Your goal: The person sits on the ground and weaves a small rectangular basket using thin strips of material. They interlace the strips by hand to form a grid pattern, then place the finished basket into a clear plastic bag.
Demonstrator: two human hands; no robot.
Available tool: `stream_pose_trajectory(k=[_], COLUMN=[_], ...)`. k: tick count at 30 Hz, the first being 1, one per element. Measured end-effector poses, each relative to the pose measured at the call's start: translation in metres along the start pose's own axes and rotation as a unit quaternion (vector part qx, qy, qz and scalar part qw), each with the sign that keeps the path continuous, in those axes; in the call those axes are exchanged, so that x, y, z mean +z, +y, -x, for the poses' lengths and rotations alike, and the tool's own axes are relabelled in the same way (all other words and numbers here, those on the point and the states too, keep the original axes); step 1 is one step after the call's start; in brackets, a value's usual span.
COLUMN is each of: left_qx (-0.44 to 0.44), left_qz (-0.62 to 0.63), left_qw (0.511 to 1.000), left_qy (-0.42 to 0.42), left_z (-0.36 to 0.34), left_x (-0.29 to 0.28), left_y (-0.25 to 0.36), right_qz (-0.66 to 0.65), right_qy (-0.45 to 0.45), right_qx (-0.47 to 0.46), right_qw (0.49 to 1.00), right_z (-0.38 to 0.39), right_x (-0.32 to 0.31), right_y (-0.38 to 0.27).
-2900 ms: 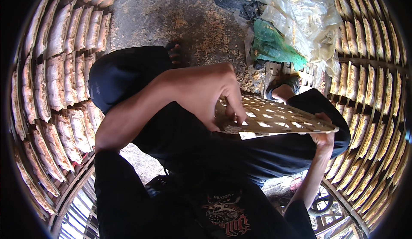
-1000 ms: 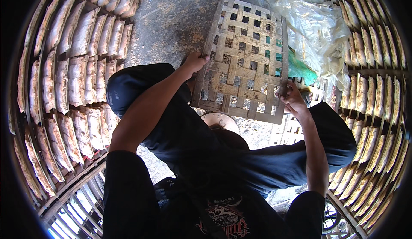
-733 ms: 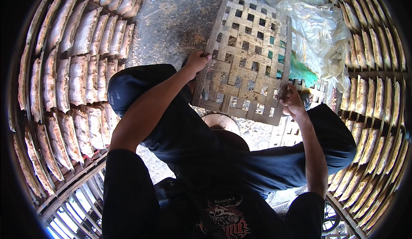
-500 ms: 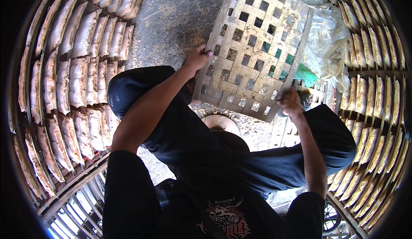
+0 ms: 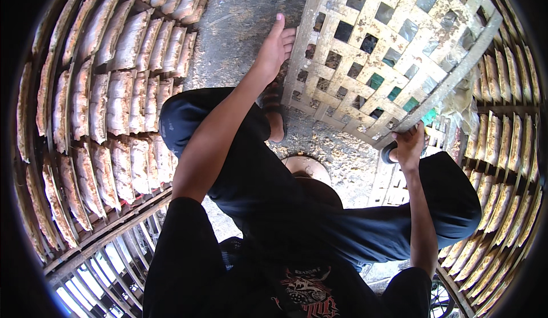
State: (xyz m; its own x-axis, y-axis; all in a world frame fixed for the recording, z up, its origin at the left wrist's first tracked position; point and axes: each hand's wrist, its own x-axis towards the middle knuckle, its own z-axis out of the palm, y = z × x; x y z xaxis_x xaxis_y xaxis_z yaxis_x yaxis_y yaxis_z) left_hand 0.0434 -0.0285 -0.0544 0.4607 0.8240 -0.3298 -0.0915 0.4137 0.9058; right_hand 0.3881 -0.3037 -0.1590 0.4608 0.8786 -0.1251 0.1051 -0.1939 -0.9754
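A pale woven lattice tray [image 5: 374, 64] with a wooden rim and brown crumbs on its slats is held up tilted in front of me. My left hand [image 5: 275, 51] is open at the tray's left edge, thumb raised and fingertips against the rim. My right hand [image 5: 410, 145] is closed around the near right corner, its thumb and fingers on the frame. Through the square gaps, green and clear plastic shows behind the tray.
Racks of pale, curled sheets stand on the left [image 5: 120, 101] and right [image 5: 502, 141]. Crumbs litter the dark floor [image 5: 240, 38]. A round brown-rimmed object [image 5: 308, 168] lies between my legs, and clear plastic sheeting [image 5: 459, 110] lies beyond my right hand.
The tray has risen nearer to me and swung right, its right side tilting up. My left hand has loosened from gripping its edge to lying open against it; my right hand still grips the corner.
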Motion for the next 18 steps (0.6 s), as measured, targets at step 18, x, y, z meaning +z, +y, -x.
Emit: stream_pose_trajectory(k=[18], left_qx=[0.027], left_qz=[0.09], left_qw=[0.992], left_qy=[0.087], left_z=[-0.005], left_x=[0.001], left_y=[-0.04], right_qz=[0.361], right_qy=[-0.025], right_qx=[-0.016], right_qw=[0.932], right_z=[0.006], right_x=[-0.031], right_y=[0.071])
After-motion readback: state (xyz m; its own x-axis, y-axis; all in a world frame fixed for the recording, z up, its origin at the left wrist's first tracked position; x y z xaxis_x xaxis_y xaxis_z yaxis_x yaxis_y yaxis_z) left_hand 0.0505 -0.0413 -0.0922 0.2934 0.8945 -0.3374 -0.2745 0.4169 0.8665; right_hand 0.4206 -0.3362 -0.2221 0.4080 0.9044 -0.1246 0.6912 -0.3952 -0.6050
